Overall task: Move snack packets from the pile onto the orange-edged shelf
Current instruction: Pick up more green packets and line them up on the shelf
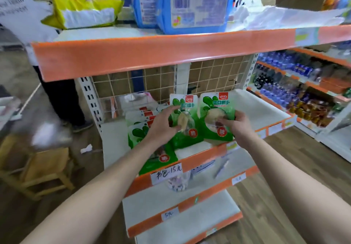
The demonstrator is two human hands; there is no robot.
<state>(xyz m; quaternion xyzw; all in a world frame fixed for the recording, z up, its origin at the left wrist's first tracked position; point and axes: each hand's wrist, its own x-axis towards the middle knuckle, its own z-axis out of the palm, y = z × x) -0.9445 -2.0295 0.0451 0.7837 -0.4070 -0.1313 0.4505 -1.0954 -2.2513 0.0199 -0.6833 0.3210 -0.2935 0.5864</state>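
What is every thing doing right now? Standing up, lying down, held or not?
Left hand: gripping the left packet.
Right hand: gripping the right packet.
Left packet: upright, held.
Right packet: upright, held.
Pile of packets: lying flat, overlapping, untouched.
Blue packs: standing on the top shelf.
Yellow bag: lying on the top shelf.
Wooden stool: upright on the floor.

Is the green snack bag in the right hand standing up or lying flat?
Standing up. The right hand holds the green packet upright on the shelf, red logo on top.
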